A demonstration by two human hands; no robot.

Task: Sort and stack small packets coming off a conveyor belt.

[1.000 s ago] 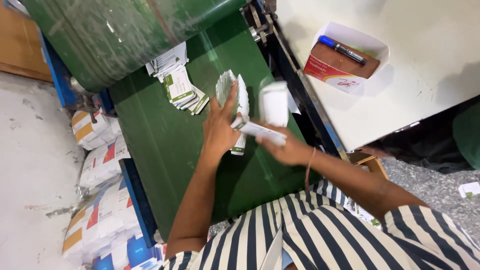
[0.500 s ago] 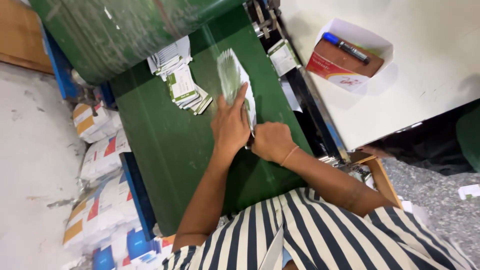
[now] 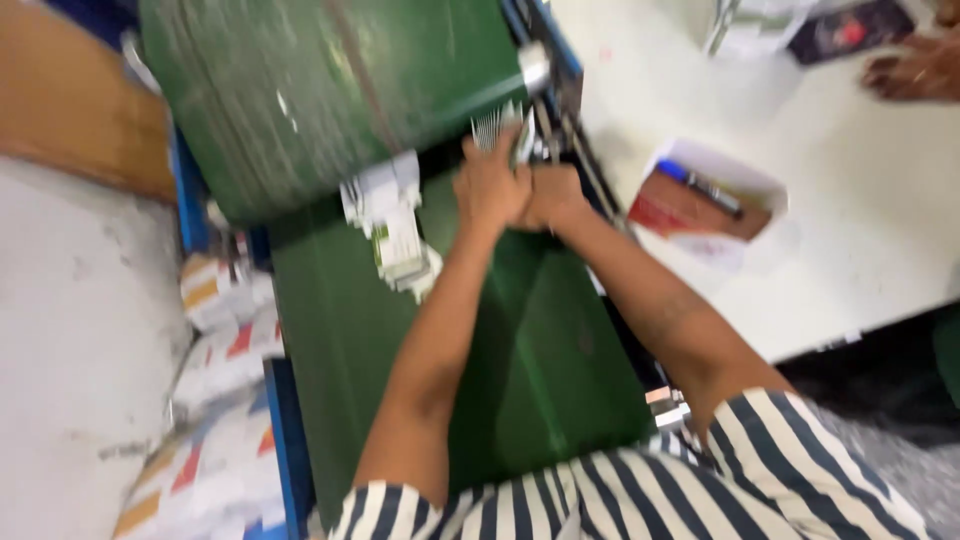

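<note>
- Reaching forward over the green belt (image 3: 480, 360), we have both hands pressed together near its far end, just below the big green roller (image 3: 330, 90).
- Our left hand (image 3: 487, 187) has its grip closed around a stack of thin white cards (image 3: 497, 128), whose edges fan out above the knuckles.
- Our right hand (image 3: 552, 195) touches the left one, its grip curled shut against the same stack; the blur keeps us from telling how much of the stack it actually clasps.
- The stack stands on edge between our hands and the roller, close to the belt's right rail with its metal fittings (image 3: 560, 110).
- A loose pile of white and green cards (image 3: 395, 235) lies on the belt to the left of our hands, apart from them.
- To the right sits a white surface (image 3: 850, 250) with a small open box (image 3: 705, 200), red inside, holding a blue marker (image 3: 700, 185).
- At the far corner of that surface another person's hand (image 3: 915, 70) rests by some dark packets.
- Left of the belt, on the floor, lie stuffed printed sacks (image 3: 225, 390) in white, orange and blue.
- Our striped shirt (image 3: 700, 480) fills the lower edge of the view.
</note>
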